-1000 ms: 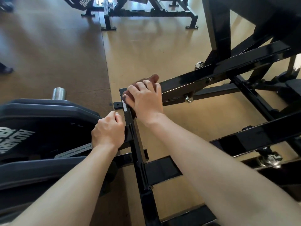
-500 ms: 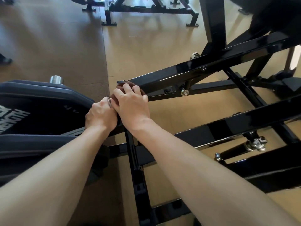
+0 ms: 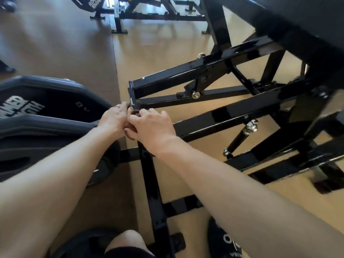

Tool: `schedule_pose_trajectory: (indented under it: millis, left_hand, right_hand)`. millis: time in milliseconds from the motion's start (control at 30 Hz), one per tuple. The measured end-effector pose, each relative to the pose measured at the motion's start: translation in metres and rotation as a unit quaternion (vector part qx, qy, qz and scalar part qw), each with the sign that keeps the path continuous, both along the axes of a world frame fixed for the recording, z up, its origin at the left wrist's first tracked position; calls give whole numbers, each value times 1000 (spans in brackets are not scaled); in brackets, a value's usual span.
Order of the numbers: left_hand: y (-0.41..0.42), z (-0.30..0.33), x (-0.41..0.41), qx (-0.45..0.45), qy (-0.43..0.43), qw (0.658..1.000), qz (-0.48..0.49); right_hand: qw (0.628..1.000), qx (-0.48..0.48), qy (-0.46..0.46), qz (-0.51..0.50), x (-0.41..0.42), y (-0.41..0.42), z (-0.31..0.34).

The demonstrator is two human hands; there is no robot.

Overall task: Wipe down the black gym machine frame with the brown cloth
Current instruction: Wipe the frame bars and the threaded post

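right hand (image 3: 150,127) curled, I see it holding the brown cloth (image 3: 134,113) underneath | on black metal machine frame (image 3: 149,170) | left hand (image 3: 114,119) touching, grip unclear

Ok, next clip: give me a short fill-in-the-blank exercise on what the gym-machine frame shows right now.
1. The two hands meet on the machine frame, which is painted ____.
2. The brown cloth is mostly hidden under the ____ hand.
3. The left hand wears a ____ on one finger.
4. The weight plate lies to the person's ____.

Missing words: black; right; ring; left
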State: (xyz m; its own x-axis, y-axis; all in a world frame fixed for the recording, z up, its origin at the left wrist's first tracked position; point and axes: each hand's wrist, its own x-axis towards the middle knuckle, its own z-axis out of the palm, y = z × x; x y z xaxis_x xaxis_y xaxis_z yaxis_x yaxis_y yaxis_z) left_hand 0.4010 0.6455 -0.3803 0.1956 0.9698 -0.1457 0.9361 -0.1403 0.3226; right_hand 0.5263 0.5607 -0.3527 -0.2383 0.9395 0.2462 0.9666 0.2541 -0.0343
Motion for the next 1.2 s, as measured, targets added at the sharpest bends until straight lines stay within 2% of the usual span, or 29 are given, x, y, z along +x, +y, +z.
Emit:
schedule_pose_trajectory:
  millis: [100, 200, 367, 433, 500, 633, 733, 800, 867, 1000, 1100, 1200]
  left_hand:
    - [-34, 3, -6, 34, -74, 997, -15]
    - [-80, 3, 1, 75, -130, 989, -19]
    - [-133, -34, 13, 126, -167, 976, 56]
    - [-149, -49, 22, 112, -199, 969, 96]
    - [-161, -70, 27, 86, -221, 963, 127]
    - [-185, -134, 33, -1, -149, 973, 177]
    - [-217, -177, 38, -67, -165, 956, 234]
    - [-242, -198, 43, -130, -200, 931, 276]
    - [-266, -213, 47, -166, -220, 918, 286]
    - [-292, -230, 58, -163, -239, 908, 302]
    - [-298, -231, 72, -143, -253, 895, 339]
    - [-301, -233, 80, -108, -241, 897, 354]
  right_hand:
    - [997, 23, 68, -1, 11, -24, -4]
    - [993, 79, 84, 4, 26, -55, -20]
    - [982, 141, 120, 38, 53, -101, -57]
    - [978, 152, 136, 42, 65, -112, -78]
    - [982, 105, 153, 24, 75, -124, -107]
    - [986, 12, 164, -15, 84, -147, -174]
    - [991, -56, 123, 10, 84, -168, -226]
    - [994, -74, 83, 15, 83, -181, -253]
    - [994, -72, 79, 15, 86, -187, -266]
    - [993, -63, 101, 22, 111, -187, -266]
    - [991, -46, 123, -29, 156, -190, -265]
    - [991, -30, 109, -70, 203, -193, -266]
